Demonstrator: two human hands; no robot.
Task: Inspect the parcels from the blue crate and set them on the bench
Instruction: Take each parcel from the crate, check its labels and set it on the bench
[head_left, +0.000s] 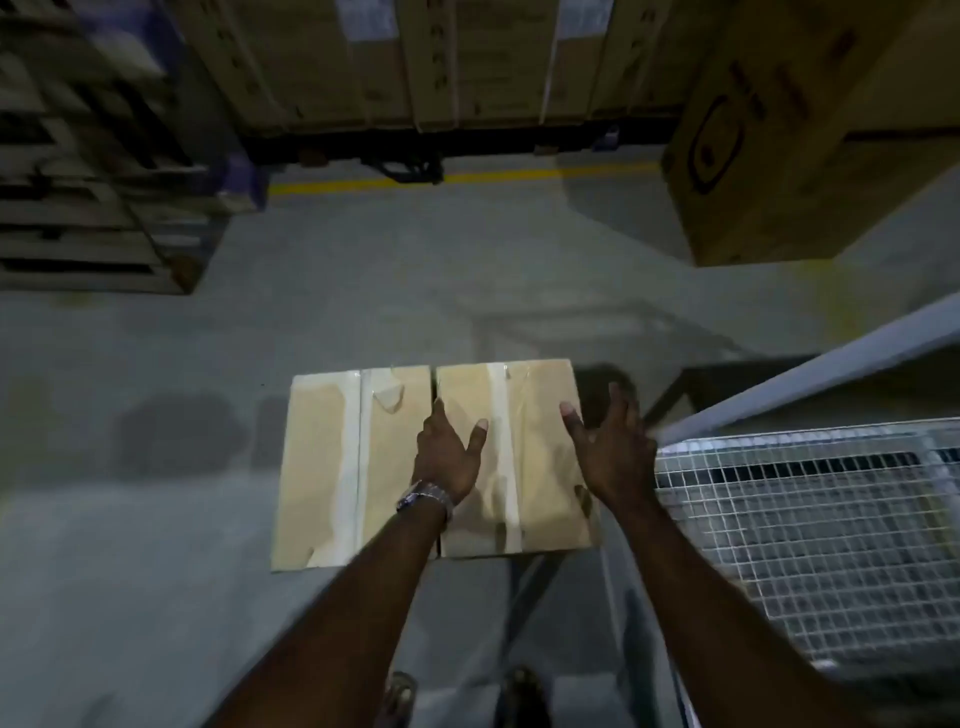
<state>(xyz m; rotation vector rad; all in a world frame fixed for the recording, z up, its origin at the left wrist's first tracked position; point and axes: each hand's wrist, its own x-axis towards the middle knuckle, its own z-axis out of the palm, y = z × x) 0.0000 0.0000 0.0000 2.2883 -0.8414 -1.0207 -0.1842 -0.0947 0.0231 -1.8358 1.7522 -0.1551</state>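
Lying flat and side by side, two taped cardboard parcels show their long axes running away from the person, tape strips along the same line. The left parcel (332, 467) and the right parcel (519, 457) touch along one seam; whether a bench is under them cannot be told. The left hand (447, 457) rests on that seam with fingers straight and spread. The right hand (613, 447) is at the right parcel's outer edge, fingers extended, gripping nothing. A wire-mesh cage (810, 540) stands just right; its contents are unclear.
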